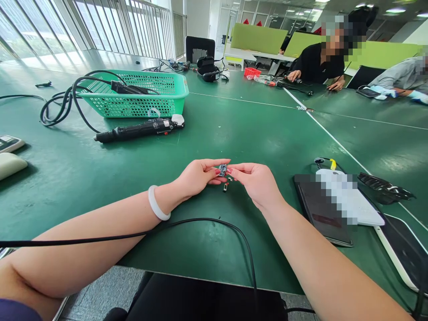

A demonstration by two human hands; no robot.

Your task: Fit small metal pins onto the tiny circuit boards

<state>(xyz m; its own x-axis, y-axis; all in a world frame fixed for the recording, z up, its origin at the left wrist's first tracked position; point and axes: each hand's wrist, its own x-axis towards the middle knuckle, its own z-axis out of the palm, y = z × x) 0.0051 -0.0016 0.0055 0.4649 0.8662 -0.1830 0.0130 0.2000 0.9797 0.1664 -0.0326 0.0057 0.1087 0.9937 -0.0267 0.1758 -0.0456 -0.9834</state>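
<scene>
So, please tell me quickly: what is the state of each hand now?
Left hand: closed, holding a small, grey, blocky part.
Right hand: at this part's edge; whether it grips cannot be told.

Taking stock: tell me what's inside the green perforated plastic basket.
The basket holds a black oblong block and some black cable; its front wall hides most of the bottom; whatever lies there cannot be seen.

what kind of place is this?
Probably an office doubling as a workshop: a large green-topped table bearing a corded handheld tool, with lime-green desk partitions behind.
</scene>
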